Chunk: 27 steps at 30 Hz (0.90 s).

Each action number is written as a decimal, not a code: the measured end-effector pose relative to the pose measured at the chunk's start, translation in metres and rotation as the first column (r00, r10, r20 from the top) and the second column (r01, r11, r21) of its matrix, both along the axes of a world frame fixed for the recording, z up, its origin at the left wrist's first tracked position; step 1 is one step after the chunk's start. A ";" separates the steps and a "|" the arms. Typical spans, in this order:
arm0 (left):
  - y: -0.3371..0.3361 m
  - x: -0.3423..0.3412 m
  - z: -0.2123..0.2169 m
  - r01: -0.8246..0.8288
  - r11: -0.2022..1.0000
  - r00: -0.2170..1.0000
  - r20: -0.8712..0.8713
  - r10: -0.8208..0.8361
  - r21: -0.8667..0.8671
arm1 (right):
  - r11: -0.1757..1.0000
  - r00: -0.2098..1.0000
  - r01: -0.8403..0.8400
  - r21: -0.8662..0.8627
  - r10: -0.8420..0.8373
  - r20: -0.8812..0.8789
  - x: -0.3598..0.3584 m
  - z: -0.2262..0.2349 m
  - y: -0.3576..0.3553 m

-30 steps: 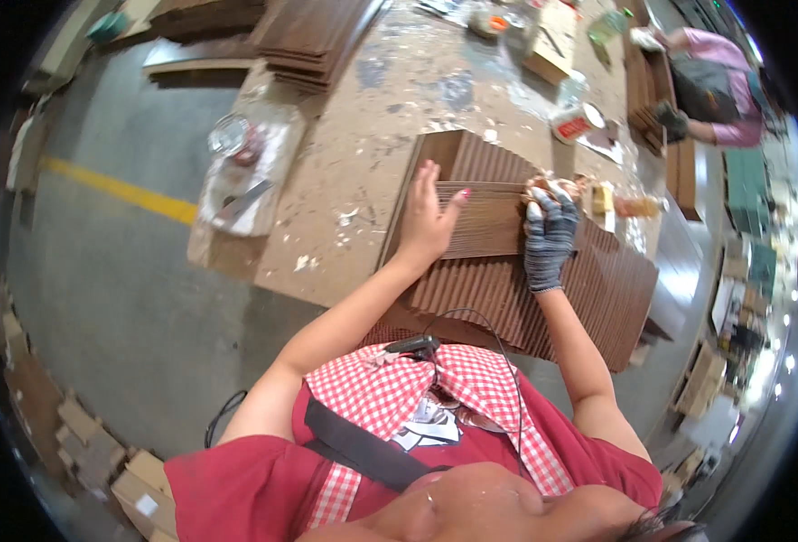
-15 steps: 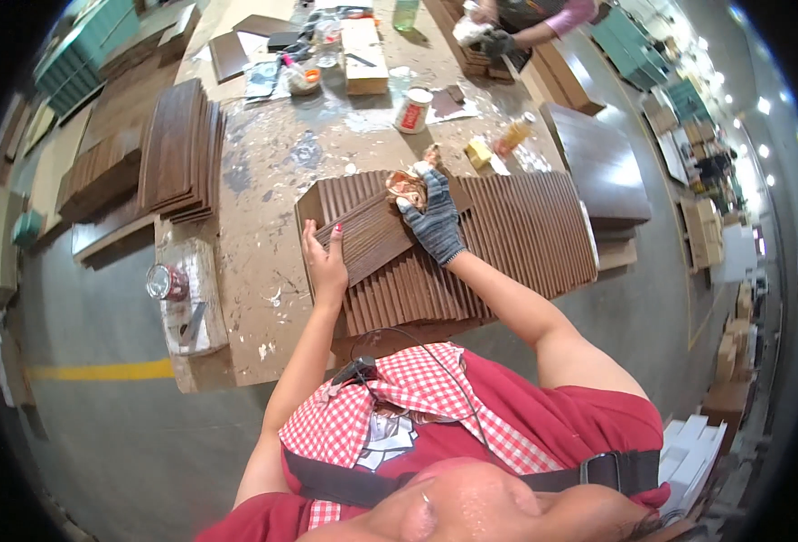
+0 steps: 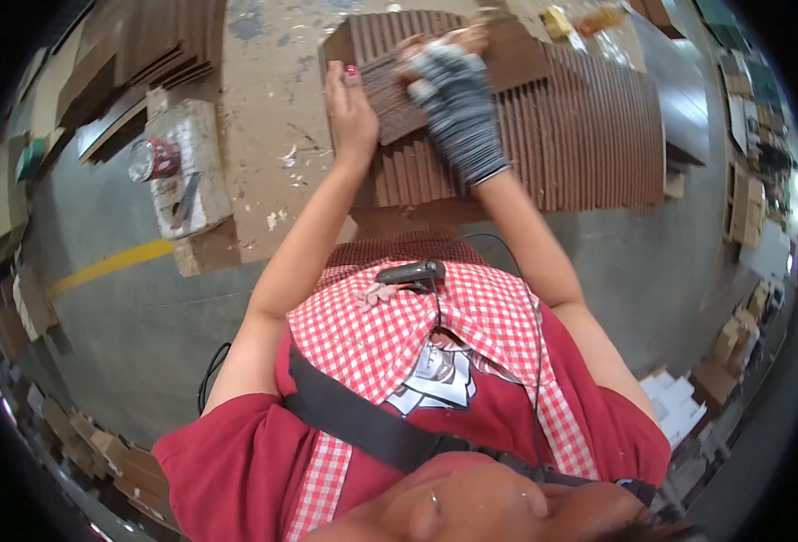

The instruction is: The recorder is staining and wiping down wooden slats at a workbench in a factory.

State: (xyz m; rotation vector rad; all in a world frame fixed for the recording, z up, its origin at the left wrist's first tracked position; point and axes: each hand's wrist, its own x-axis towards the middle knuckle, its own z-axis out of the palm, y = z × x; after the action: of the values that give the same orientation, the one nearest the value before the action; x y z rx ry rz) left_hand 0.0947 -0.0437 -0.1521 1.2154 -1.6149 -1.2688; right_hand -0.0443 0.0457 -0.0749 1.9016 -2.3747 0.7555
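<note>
My bare left hand, with red nails, grips the left end of a dark brown wood board. Its thumb lies on the board's face and its fingers run along the end. The board rests at a slant on a row of brown ridged wood pieces. A grey striped glove with bare fingertips covers my right hand. Its fingers are closed on a crumpled, stained rag pressed to the board; motion blurs them. Another flat brown piece lies just right of the glove.
On the left table corner, a red-labelled can and a flat scraper-like tool sit on a whitish block. Brown panels are stacked at the far left. A yellow sponge-like block lies beyond the ridged pieces.
The view has tipped down toward my body, so the work sits higher and the far table has left the picture. My right hand stays on the board with the rag, now blurred.
</note>
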 end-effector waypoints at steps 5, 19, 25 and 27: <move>-0.007 -0.001 -0.008 -0.002 1.000 0.994 -0.109 0.001 -0.003 | 0.982 0.982 -0.189 -0.021 0.189 0.024 0.035 -0.006 0.034; -0.021 0.060 0.041 0.097 0.990 0.928 -0.369 -0.052 0.104 | 0.884 0.741 0.463 -0.060 -0.349 0.574 -0.133 -0.040 0.044; -0.005 0.043 0.023 0.169 0.986 0.968 -0.190 -0.163 0.016 | 0.909 0.888 0.335 -0.249 -0.393 -0.238 -0.138 -0.043 0.047; 0.009 0.033 0.030 0.067 0.995 0.998 0.013 -0.067 -0.076 | 0.898 0.911 0.372 -0.235 -0.305 0.277 -0.135 -0.044 0.048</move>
State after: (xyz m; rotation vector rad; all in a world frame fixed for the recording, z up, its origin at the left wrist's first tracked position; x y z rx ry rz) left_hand 0.1274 -0.0343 -0.1223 1.1317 -1.7091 -1.2319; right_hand -0.1794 0.0941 -0.1193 1.2998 -2.4612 1.2598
